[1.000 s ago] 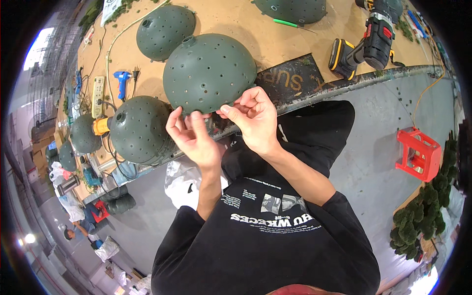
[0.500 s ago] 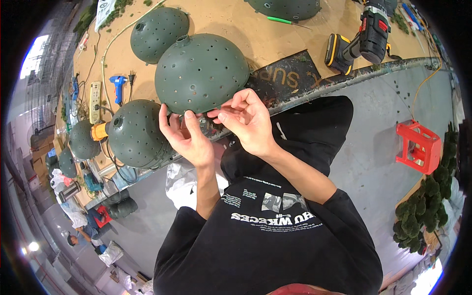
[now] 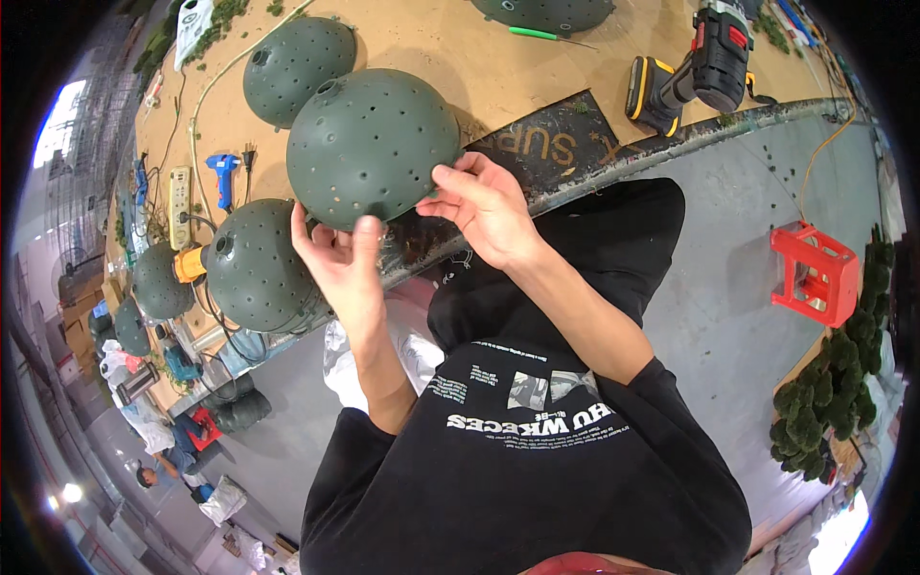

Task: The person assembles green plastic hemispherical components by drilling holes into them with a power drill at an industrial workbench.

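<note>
Workshop desk point(image 3: 402, 38) of tan board | left hand point(image 3: 343, 257) and right hand point(image 3: 484, 206) each pinched the lower rim of a perforated dark-green dome point(image 3: 372, 144), tilting it off the desk edge | a similar dome point(image 3: 257, 264) sat beside, cordless drill point(image 3: 695, 62) well apart.

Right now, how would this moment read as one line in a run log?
left hand: grips lower rim of dark green perforated plastic dome | right hand: holds its right edge | dome: tilted at workbench edge | cordless drill: idle

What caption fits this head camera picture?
Both hands, left and right, grip a holed green dome at the workbench.
</note>
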`<state>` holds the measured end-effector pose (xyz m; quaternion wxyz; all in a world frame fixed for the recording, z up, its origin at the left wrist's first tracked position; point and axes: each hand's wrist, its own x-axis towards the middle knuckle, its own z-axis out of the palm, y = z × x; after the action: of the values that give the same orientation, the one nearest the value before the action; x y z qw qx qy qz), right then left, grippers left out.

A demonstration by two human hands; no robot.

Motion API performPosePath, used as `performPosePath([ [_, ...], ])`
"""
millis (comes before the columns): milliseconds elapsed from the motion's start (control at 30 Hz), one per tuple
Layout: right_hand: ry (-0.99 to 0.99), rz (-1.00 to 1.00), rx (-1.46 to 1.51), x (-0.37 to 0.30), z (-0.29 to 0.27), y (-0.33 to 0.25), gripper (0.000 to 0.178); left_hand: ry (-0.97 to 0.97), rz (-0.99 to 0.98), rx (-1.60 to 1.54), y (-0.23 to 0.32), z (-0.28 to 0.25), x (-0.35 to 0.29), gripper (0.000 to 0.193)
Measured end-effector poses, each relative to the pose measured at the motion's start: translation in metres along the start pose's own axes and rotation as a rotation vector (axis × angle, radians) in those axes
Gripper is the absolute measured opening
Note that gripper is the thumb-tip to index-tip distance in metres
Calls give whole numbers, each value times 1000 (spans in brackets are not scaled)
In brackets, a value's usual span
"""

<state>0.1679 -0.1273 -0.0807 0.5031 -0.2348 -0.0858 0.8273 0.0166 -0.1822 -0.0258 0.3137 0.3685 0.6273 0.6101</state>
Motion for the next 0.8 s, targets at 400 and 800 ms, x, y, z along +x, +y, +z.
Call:
performPosePath([
  [400,-85,-246,-316,-22,31,15,40,-136,-206,-167,-16,-13,24,106],
  [800,29,-320,-607,-12,-2,-22,43,-288,-285,-188,-31,-26,45,92],
])
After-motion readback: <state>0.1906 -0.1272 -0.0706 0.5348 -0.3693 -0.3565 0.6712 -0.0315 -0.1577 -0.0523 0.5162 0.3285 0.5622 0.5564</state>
